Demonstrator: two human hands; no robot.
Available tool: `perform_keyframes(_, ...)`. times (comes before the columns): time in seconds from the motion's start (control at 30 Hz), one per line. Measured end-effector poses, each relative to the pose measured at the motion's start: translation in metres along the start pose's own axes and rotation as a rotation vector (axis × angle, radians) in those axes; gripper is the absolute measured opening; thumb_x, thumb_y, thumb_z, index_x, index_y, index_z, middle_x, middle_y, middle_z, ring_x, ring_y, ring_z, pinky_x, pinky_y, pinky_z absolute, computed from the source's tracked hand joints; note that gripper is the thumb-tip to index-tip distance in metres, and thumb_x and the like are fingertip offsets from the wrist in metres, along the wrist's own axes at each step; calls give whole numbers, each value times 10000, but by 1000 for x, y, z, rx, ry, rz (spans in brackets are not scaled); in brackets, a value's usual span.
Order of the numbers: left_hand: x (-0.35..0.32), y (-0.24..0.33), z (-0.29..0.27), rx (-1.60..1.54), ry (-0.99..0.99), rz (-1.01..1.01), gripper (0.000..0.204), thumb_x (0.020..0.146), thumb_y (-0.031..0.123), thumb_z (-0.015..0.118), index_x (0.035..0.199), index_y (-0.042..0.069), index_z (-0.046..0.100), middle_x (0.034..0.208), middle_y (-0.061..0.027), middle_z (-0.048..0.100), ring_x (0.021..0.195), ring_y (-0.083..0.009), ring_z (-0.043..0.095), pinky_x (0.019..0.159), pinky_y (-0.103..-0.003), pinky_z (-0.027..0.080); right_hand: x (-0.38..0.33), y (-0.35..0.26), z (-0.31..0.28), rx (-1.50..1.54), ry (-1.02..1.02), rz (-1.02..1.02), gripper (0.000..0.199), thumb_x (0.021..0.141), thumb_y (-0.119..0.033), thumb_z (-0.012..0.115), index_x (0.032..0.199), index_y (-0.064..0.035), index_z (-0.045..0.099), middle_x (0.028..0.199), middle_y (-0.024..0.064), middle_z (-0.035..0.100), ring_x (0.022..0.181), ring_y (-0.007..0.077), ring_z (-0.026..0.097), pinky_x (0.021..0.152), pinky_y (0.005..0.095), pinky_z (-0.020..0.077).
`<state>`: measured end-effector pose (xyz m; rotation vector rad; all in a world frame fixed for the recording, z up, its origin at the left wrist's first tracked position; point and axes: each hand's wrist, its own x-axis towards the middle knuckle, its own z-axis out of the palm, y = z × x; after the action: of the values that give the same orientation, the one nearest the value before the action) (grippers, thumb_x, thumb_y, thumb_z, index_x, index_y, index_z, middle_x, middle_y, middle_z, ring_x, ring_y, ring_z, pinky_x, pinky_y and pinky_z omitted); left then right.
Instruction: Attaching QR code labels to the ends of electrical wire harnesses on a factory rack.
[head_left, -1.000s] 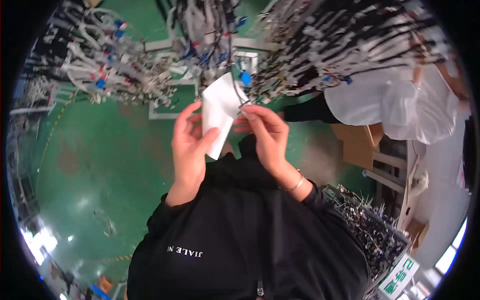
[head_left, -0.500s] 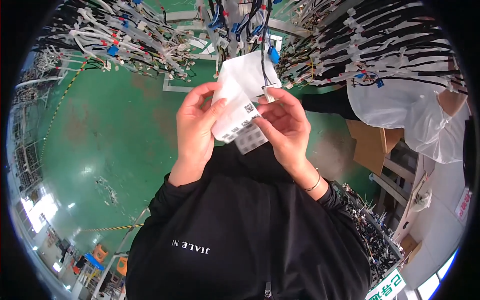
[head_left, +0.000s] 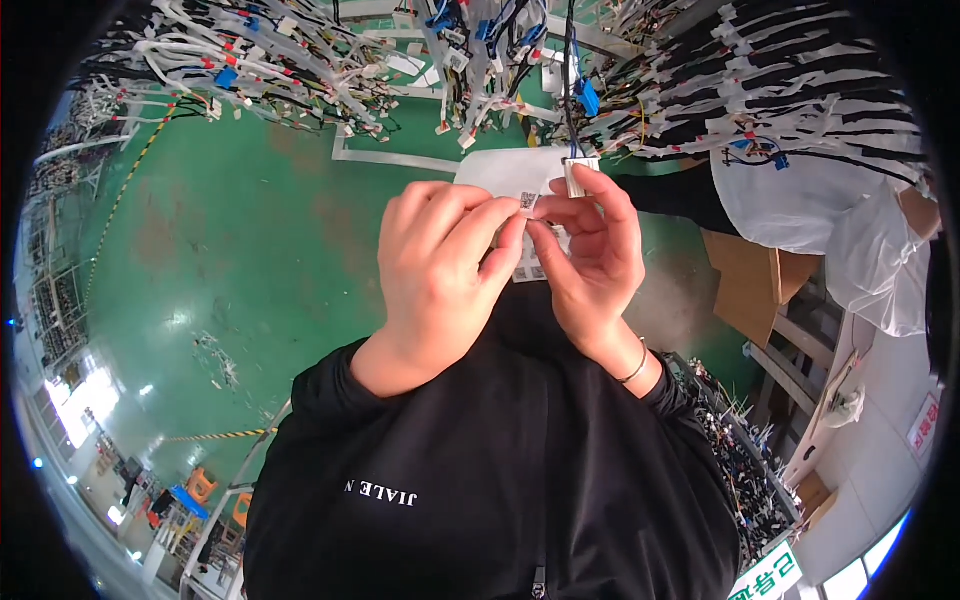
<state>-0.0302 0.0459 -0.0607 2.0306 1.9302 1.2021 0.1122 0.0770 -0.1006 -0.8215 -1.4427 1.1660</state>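
Observation:
My left hand (head_left: pixel 440 265) is closed, its thumb and forefinger pinched at a small white label (head_left: pixel 529 201) with a square code. Close beside it, my right hand (head_left: pixel 598 245) is closed too, its thumb and fingers at the label's other side. A white plug connector (head_left: pixel 581 177) on dark wires is held at the right forefinger. Behind the fingers lies a white label sheet (head_left: pixel 490 168), its printed lower part (head_left: pixel 530 268) showing below them. My hands cover much of the sheet, so its exact hold is hidden.
Bundles of wire harnesses (head_left: pixel 250 70) hang at the far left, and more harnesses (head_left: pixel 770 90) at the far right. Clear plastic (head_left: pixel 770 205) and a cardboard piece (head_left: pixel 745 280) are at the right. A bin of wire ends (head_left: pixel 745 450) stands by my right side.
My left hand has moved right from the sheet's left edge to the small label near my right fingers. The sheet now sits farther behind my hands. The connector has shifted slightly right.

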Motion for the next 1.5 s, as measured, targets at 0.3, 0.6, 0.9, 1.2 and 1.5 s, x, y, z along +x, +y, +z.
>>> perform_keyframes(0.3, 3, 1, -2, -73, -37, 9, 205, 676, 42, 771, 862, 77, 691, 816, -12, 624, 790, -228, 587, 684, -359, 471, 0, 4, -3, -274, 49, -175, 543, 691, 158, 721, 1197, 13, 588, 1079, 131, 613, 819, 177, 696, 772, 283, 509)
perform_keyframes(0.6, 14, 2, -9, -93, -153, 30, 210, 667, 0, 772, 859, 42, 698, 839, -61, 649, 809, -258, 600, 698, -362, 487, 4, 2, -8, -287, -3, -191, 514, 691, 158, 705, 1171, 5, 604, 1058, 123, 630, 804, 166, 684, 746, 275, 500)
perform_keyframes(0.9, 17, 4, -8, -164, -186, -37, 203, 681, 9, 774, 862, 42, 690, 857, -59, 656, 820, -255, 604, 720, -352, 488, 3, -2, -11, -171, -7, -92, 517, 721, 178, 671, 1204, 22, 571, 1124, 138, 580, 813, 163, 673, 749, 259, 529)
perform_keyframes(1.2, 17, -9, -2, -559, -354, -340, 108, 777, 41, 736, 863, 35, 671, 820, -49, 655, 752, -190, 610, 663, -291, 483, 0, -14, -14, 40, -63, 107, 464, 804, 171, 571, 1249, 45, 524, 1163, 118, 561, 984, 144, 611, 856, 277, 502)
perform_keyframes(1.5, 17, -5, 8, -441, 141, 35, 218, 705, -59, 713, 897, 18, 645, 885, -94, 656, 792, -253, 609, 710, -323, 494, 2, -13, -21, 305, 11, 232, 191, 994, -35, 514, 1174, 18, 549, 1024, 59, 643, 840, 69, 580, 711, 177, 433)
